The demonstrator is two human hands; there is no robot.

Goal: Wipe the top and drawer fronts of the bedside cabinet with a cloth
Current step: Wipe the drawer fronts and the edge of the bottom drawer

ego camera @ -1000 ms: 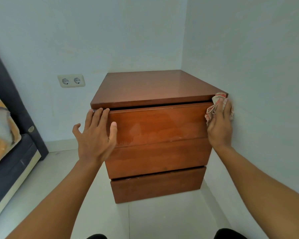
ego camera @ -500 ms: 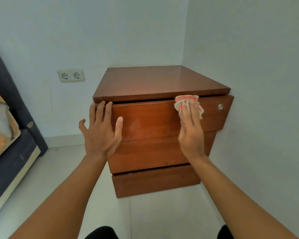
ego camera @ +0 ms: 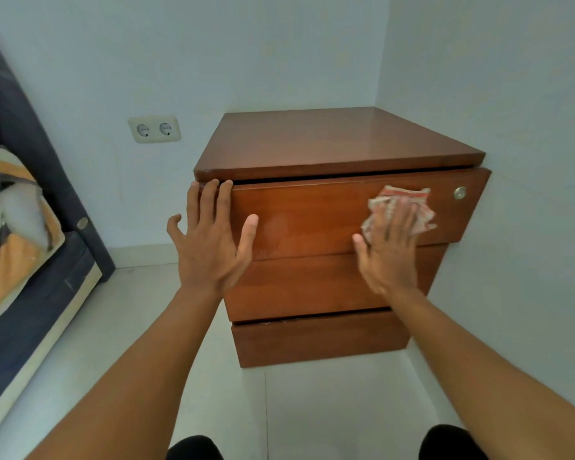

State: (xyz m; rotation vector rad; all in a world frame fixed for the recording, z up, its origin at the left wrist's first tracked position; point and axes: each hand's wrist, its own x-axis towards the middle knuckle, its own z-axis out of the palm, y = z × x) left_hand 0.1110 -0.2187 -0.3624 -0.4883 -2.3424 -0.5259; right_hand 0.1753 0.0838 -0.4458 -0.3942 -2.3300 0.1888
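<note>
The right hand [ego camera: 390, 257] and cloth [ego camera: 404, 194] have slid left along the top drawer front [ego camera: 312, 220] since a second ago, baring a round knob [ego camera: 459, 193]. Straight fingers press the cloth flat on the bedside cabinet [ego camera: 329, 144], hiding its middle. The left hand [ego camera: 210, 247] lies spread flat at the drawer's left end. A faint mark [ego camera: 268, 250] beside it is illegible. The bed [ego camera: 30, 277] is cut off at left.
</note>
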